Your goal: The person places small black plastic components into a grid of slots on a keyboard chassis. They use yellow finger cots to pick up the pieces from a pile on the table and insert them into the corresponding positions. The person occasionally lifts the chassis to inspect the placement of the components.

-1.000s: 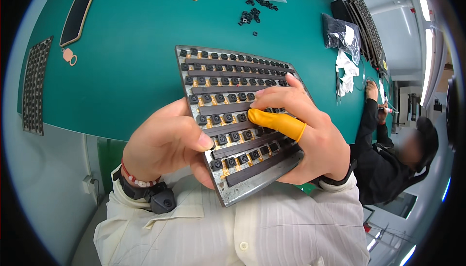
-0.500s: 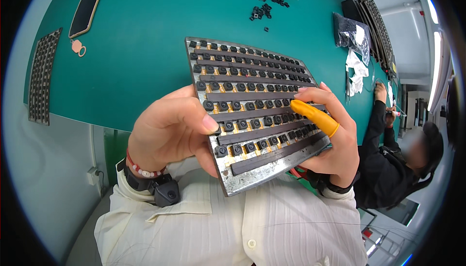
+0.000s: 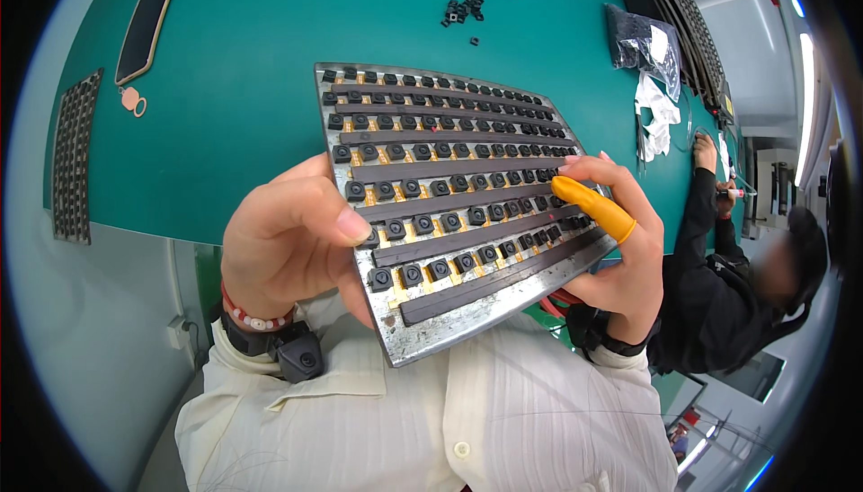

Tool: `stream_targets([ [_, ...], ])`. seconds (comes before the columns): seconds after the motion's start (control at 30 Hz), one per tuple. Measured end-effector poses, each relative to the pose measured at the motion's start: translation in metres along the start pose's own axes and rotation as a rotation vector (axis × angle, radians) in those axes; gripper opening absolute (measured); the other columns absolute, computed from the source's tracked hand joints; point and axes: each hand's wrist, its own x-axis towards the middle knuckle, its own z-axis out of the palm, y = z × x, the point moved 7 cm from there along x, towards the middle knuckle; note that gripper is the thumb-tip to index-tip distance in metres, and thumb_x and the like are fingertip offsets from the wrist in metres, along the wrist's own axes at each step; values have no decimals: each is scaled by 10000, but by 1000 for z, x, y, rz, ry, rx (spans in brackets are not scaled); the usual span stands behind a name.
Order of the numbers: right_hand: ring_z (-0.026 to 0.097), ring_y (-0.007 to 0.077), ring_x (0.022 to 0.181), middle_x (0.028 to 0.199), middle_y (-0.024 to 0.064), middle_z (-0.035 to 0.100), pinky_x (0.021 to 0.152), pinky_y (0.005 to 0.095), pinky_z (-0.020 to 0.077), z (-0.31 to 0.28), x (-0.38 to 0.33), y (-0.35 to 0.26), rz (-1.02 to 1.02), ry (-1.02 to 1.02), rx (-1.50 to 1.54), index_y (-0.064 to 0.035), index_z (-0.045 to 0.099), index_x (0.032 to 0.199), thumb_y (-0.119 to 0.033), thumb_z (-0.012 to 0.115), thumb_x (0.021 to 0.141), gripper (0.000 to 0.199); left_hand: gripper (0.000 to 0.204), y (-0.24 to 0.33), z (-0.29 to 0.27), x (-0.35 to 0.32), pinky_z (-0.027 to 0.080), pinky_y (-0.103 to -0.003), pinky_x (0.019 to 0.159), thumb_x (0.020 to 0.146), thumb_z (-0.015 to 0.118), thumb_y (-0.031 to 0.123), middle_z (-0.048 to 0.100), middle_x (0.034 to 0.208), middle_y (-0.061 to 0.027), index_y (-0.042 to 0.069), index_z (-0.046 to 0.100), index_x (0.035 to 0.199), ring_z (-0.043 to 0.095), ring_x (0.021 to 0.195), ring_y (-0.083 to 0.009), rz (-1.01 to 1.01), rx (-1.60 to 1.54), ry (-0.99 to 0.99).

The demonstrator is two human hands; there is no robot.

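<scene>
Both my hands hold up a grey metal tray (image 3: 449, 330) in front of my chest, tilted, above the near edge of the green table. Rows of small black square camera modules (image 3: 422, 225) with gold-coloured flex strips sit on it between dark bars. My left hand (image 3: 288, 222) grips the left edge, its thumb on top by the end of a lower row and its fingers behind. At the right edge my right hand (image 3: 620, 249) supports the tray. A yellow finger cot (image 3: 595, 208) covers one of its fingers, which rests on the modules at the row ends.
On the green table (image 3: 243, 79) lie a phone (image 3: 148, 25), a key tag (image 3: 133, 100), another filled tray (image 3: 74, 159) and loose modules (image 3: 463, 8). A bag of black parts (image 3: 643, 47) and stacked trays (image 3: 692, 34) stand at right. A co-worker (image 3: 719, 312) sits right.
The tray has moved slightly left in view and turned to face me a little more, with both hands still on it. The table's contents have shifted slightly up and left in the view.
</scene>
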Motion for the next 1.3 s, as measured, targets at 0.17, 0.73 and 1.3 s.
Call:
stream_targets([
  [0.17, 658, 301, 1052, 1101, 110, 656, 1045, 523, 425, -4, -2, -1, -60, 148, 31, 0, 700, 1035, -110, 843, 531, 535, 638, 0, -2, 0, 663, -458, 613, 786, 478, -52, 497, 1250, -375, -159, 240, 1369, 669, 938, -476, 21, -34, 3],
  [0.73, 669, 288, 934, 950, 112, 671, 978, 525, 485, -17, -15, 1, -152, 450, 41, 32, 697, 897, -172, 931, 505, 500, 464, 85, 58, -49, 496, -234, 656, 675, 892, 217, 662, 931, -65, 22, 717, 1058, 618, 787, -131, 639, 1998, 397],
  [1.3, 664, 303, 932, 966, 130, 668, 984, 540, 470, -12, -22, 11, -149, 440, 72, 56, 701, 932, -374, 934, 513, 644, 335, 38, 99, -33, 443, -349, 680, 557, 867, 194, 672, 995, -89, 67, 746, 843, 551, 848, -236, 561, 2311, -33],
])
